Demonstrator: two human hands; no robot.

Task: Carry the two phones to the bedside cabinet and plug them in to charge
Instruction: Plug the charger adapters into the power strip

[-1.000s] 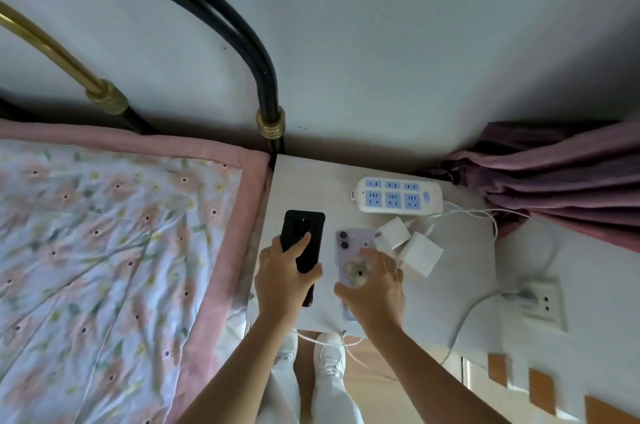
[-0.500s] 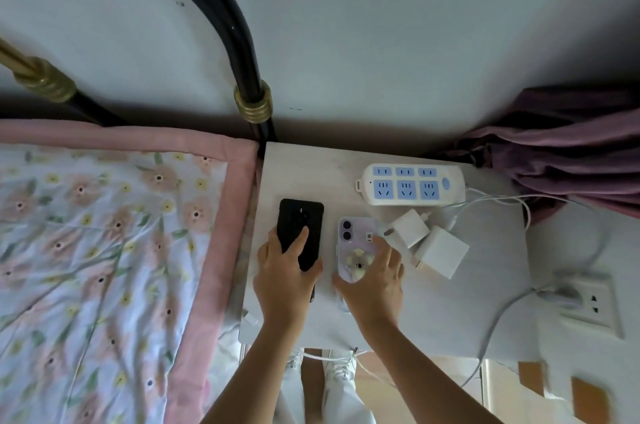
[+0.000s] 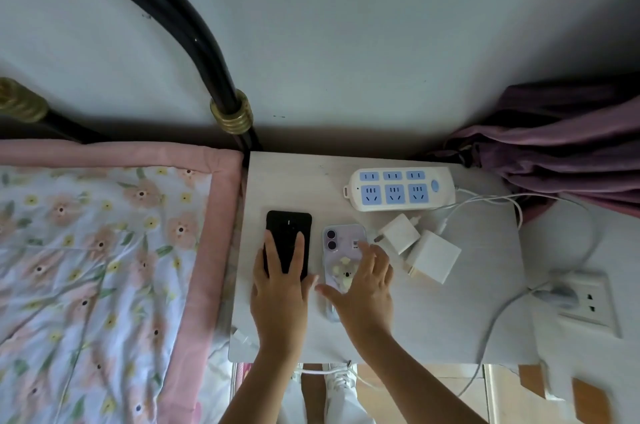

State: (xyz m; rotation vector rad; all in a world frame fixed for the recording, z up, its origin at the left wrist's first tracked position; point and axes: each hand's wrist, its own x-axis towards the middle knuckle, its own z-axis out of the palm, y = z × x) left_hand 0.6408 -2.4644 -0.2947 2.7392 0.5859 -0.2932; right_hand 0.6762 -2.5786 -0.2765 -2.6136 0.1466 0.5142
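Both phones lie face down, side by side, on the bedside cabinet (image 3: 450,319); my left hand (image 3: 280,295) rests flat on the black phone (image 3: 288,233), fingers spread and gripping nothing; my right hand (image 3: 363,288) hovers splayed over the lilac phone (image 3: 341,243), not clasping it. Next, I judge, comes cabling: I would take each white charger (image 3: 398,233) by its body, seat it squarely in the power strip (image 3: 398,188), then steady each phone while pushing its plug in. A small square code on the lilac case is too small to read; no brand legible.
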